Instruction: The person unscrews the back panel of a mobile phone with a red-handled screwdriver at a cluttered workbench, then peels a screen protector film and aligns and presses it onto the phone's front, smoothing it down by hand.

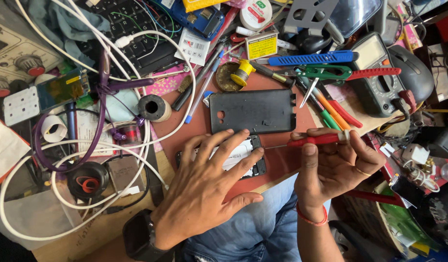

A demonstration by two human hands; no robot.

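Note:
My left hand (209, 187) lies flat with spread fingers on an opened phone (255, 162), pinning it to the reddish-brown work mat (282, 160). My right hand (338, 165) grips a red-handled screwdriver (318, 139) held level, its thin shaft pointing left to the phone's right edge. Just beyond the phone lies its black back cover (253, 110), inner side up. My left wrist carries a black watch (139, 237); my right wrist has a red band.
The bench is crowded: white cables (54, 191) and a purple cable (100, 121) at left, a tape roll (153, 107), pens, green-handled scissors (326, 73), a blue tool (311, 59), a multimeter (379, 77), a black keyboard (131, 29) at the back.

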